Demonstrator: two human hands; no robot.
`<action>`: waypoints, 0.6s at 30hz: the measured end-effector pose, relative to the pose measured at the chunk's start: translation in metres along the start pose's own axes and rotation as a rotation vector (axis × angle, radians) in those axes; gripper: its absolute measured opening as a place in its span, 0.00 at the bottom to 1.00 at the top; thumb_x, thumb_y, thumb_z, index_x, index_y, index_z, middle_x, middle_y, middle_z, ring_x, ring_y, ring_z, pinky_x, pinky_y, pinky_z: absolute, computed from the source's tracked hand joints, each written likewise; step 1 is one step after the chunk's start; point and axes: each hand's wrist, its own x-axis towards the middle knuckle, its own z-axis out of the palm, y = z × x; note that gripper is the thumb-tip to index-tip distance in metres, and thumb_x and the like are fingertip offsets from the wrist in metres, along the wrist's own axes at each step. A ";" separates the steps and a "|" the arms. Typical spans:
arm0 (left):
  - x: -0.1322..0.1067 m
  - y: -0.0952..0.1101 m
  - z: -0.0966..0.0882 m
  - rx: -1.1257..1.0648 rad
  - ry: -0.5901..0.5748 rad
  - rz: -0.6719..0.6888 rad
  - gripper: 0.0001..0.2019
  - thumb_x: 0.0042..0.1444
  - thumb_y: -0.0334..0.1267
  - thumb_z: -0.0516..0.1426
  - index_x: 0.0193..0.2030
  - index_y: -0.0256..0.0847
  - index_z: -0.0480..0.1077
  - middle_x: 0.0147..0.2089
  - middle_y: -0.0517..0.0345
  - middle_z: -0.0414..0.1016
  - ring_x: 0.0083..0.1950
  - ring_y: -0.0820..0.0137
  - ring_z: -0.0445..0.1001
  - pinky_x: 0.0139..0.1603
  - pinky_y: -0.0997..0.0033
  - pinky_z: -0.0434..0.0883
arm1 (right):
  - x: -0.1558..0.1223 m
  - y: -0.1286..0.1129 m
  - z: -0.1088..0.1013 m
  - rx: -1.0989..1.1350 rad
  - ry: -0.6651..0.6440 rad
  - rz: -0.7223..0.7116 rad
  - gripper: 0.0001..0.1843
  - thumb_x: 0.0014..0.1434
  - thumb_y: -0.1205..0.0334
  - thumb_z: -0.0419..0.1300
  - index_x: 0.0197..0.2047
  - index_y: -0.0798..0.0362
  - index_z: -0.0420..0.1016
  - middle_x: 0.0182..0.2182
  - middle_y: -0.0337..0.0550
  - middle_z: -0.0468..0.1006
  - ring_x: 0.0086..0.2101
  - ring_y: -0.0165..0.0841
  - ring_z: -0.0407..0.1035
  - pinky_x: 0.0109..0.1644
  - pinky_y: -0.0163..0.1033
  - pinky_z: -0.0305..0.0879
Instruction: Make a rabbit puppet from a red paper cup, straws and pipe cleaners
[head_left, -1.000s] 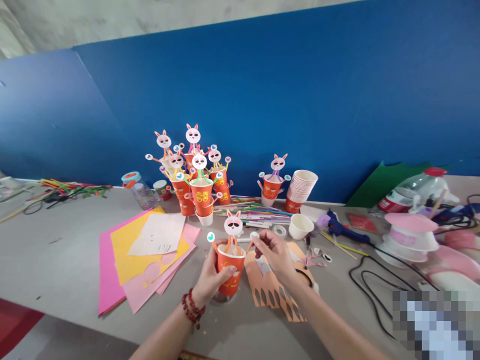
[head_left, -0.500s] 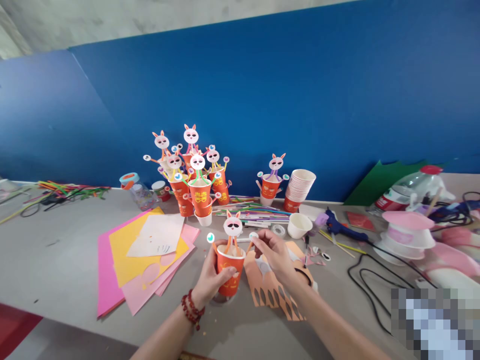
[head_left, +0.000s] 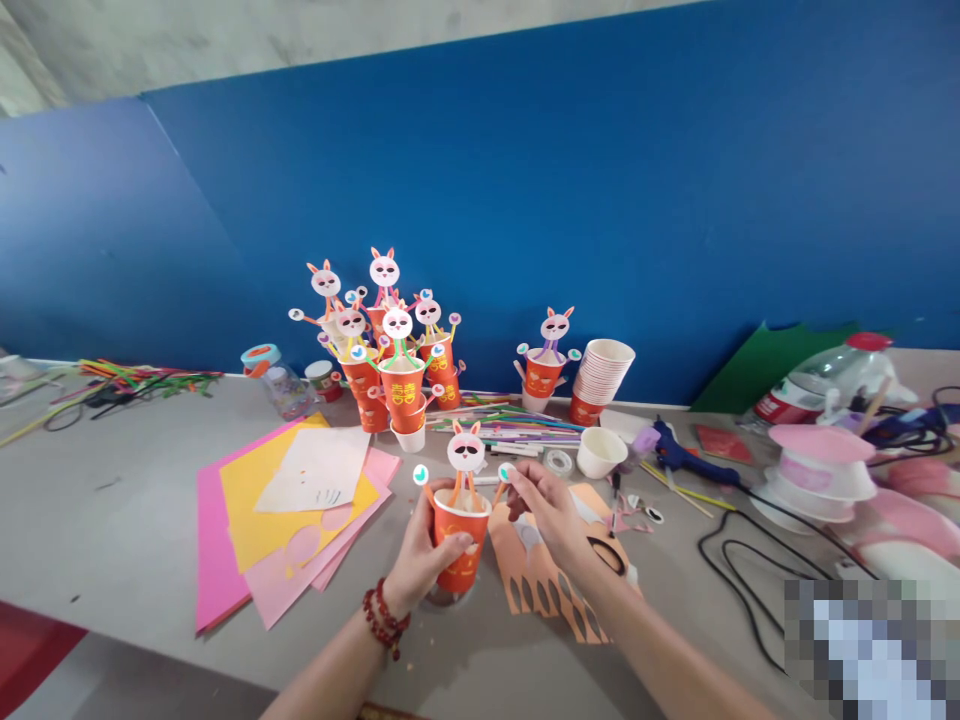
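Observation:
My left hand point(head_left: 431, 550) wraps round an orange-red paper cup point(head_left: 459, 545), held upright just over the table. From the cup rises a white paper rabbit head point(head_left: 466, 452) with orange ears, on orange pipe cleaner stems. Two more stems end in round paper discs with teal marks, one disc point(head_left: 421, 475) on the left and another disc point(head_left: 507, 474) on the right. My right hand point(head_left: 544, 505) has its thumb and curled fingers at the edge of the right disc, pinching it there; the contact is partly hidden.
Similar rabbit cups point(head_left: 401, 385) stand stacked behind, near a cup stack point(head_left: 602, 375). Coloured paper point(head_left: 300, 520) lies left, a cut orange sheet point(head_left: 551, 580) right. A blue glue gun point(head_left: 686, 455) trails a black cord. Pipe cleaners point(head_left: 510, 425) lie behind.
My right thumb has slid off the face of the right disc to its edge, so its teal mark shows more. My left hand and the cup have stayed in place.

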 end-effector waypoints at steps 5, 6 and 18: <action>0.000 0.001 0.001 -0.010 0.001 -0.001 0.27 0.53 0.44 0.64 0.57 0.43 0.63 0.54 0.50 0.72 0.49 0.61 0.72 0.49 0.64 0.70 | 0.000 0.003 0.000 0.025 0.003 -0.005 0.21 0.53 0.44 0.67 0.29 0.52 0.69 0.22 0.34 0.68 0.22 0.28 0.64 0.26 0.34 0.66; 0.000 0.001 0.001 -0.010 -0.001 0.002 0.27 0.53 0.44 0.64 0.57 0.42 0.63 0.54 0.50 0.72 0.50 0.61 0.72 0.49 0.64 0.70 | 0.000 0.003 0.000 0.019 0.007 -0.008 0.21 0.53 0.44 0.67 0.30 0.52 0.69 0.22 0.34 0.68 0.21 0.28 0.64 0.26 0.34 0.65; 0.000 0.001 0.000 -0.006 0.004 -0.010 0.27 0.52 0.44 0.64 0.58 0.43 0.63 0.54 0.50 0.72 0.50 0.61 0.72 0.50 0.64 0.70 | 0.001 0.005 0.001 0.014 0.015 -0.009 0.22 0.52 0.43 0.67 0.29 0.52 0.68 0.22 0.34 0.68 0.21 0.28 0.64 0.25 0.34 0.65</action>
